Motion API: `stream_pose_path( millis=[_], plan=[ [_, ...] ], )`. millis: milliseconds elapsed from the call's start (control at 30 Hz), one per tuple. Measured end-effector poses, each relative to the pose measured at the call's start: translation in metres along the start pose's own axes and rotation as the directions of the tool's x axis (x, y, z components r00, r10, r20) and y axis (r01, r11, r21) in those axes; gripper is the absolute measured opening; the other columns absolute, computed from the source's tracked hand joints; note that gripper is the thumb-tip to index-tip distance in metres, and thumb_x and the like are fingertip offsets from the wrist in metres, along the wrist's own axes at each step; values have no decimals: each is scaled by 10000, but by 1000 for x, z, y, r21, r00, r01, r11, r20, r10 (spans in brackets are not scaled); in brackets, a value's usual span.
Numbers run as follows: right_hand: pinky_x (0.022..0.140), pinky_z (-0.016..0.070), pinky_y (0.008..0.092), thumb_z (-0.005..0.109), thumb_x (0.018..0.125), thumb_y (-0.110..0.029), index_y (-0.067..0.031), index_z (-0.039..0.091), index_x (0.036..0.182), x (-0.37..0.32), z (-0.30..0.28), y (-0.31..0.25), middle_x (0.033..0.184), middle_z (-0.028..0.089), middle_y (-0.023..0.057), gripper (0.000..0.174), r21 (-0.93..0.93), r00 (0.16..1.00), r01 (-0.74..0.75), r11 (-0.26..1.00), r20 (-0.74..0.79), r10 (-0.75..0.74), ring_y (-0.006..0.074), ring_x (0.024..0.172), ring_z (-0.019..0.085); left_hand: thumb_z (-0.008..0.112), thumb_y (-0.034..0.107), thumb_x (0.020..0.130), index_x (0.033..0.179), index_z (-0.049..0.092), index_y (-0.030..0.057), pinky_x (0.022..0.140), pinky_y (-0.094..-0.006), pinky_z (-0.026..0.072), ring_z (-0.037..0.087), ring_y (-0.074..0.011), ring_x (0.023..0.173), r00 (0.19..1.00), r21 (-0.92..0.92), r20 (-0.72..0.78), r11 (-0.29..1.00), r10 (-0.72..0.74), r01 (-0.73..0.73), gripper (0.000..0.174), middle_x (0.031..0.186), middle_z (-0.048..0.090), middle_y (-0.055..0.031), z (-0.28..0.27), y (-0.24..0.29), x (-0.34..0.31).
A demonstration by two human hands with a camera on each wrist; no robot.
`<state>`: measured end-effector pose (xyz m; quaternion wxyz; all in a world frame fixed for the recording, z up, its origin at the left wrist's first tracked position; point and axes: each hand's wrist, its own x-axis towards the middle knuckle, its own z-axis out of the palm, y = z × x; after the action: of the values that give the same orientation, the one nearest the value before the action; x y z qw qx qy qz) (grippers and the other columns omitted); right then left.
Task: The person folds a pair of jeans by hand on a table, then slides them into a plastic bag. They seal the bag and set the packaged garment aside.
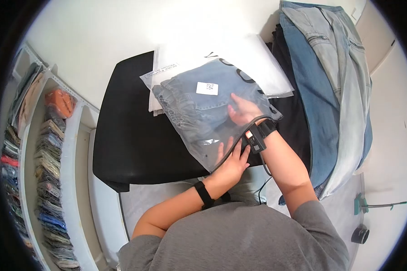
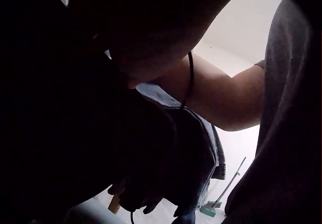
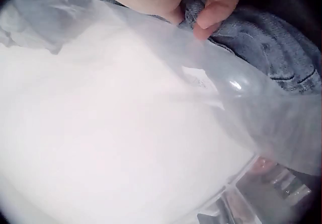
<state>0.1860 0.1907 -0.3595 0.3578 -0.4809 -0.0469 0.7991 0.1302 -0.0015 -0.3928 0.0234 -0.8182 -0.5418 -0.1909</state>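
Note:
A pair of folded blue jeans lies in a clear plastic bag with a white label on it. My right hand reaches in under the film and grips a fold of the denim; the right wrist view shows the jeans between its thumb and curled fingers. My left hand is at the near edge of the bag, its fingers spread and fairly straight against the film. The left wrist view is mostly dark.
The bag sits on a black-covered table, overlapping white plastic bags behind it. Several trousers hang over the right side. Shelves at left hold stacked, bagged clothes. A black cable runs from the right wrist across the bag.

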Motion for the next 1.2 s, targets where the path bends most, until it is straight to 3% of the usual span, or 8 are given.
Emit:
stream_pose_path(
  millis=[100,167,300,500,700,933,1133,1200],
  plan=[
    [639,519,283,702,848,-176,-47,444,1242,72,-38,-17,1274,393,121,488,-4,981,132,991,142,-130,260,896,561,562,302,888,1286,498,37,976,-604,338,362,-457,1272,1000,-14,16,1000,9,-9,482,1346,410,-280,0,0,0],
    [681,522,325,672,872,-256,-61,411,1306,225,-58,-16,1321,368,106,543,-475,698,703,529,602,-387,234,934,545,570,302,882,1296,491,41,976,-599,340,361,-456,1274,1000,-18,12,1000,7,-7,496,1345,413,-275,2,0,-2],
    [715,513,365,626,894,-335,-66,427,1330,43,32,-2,1253,464,127,549,-112,989,149,983,16,-148,225,872,565,589,302,865,1318,474,55,989,-581,332,367,-451,1271,1000,-25,-16,1000,-4,3,529,1318,441,-250,8,-2,-3],
    [766,486,365,672,832,-449,1,467,1284,-20,22,11,1175,535,129,669,-797,936,351,491,321,-147,239,924,568,603,272,851,1281,508,52,1000,-577,326,427,-421,1211,1000,-57,3,998,-23,23,492,1204,514,-211,5,-4,-7],
    [868,451,405,712,824,-212,-13,515,1223,-8,35,49,1149,556,121,488,-412,942,239,879,318,-107,257,1065,505,617,229,819,1181,578,41,1004,-578,318,469,-372,1143,999,-44,-14,998,42,-43,410,1154,540,-181,30,-10,-15],
    [933,404,480,660,853,-125,-45,536,1169,35,61,57,1175,550,52,349,-386,892,280,879,443,-90,216,1110,473,622,186,792,1221,556,43,1004,-539,329,446,-354,1187,1000,-111,-24,994,-11,8,456,1286,475,-168,6,-6,-13],
    [730,511,295,684,857,-247,-17,537,1134,-4,48,37,997,615,91,389,-669,938,284,687,341,-56,187,796,624,649,180,793,1211,527,3,923,-447,438,527,-318,1108,998,-133,-38,989,55,-60,470,1270,494,-169,-17,-22,-19],
    [659,506,259,675,858,-307,-4,590,1020,-21,44,28,851,641,104,354,-902,964,235,361,263,29,173,666,629,654,142,794,1153,557,13,852,-406,475,574,-314,1003,997,-493,40,869,65,-37,393,1215,520,-165,-39,-29,-25]
  ],
)
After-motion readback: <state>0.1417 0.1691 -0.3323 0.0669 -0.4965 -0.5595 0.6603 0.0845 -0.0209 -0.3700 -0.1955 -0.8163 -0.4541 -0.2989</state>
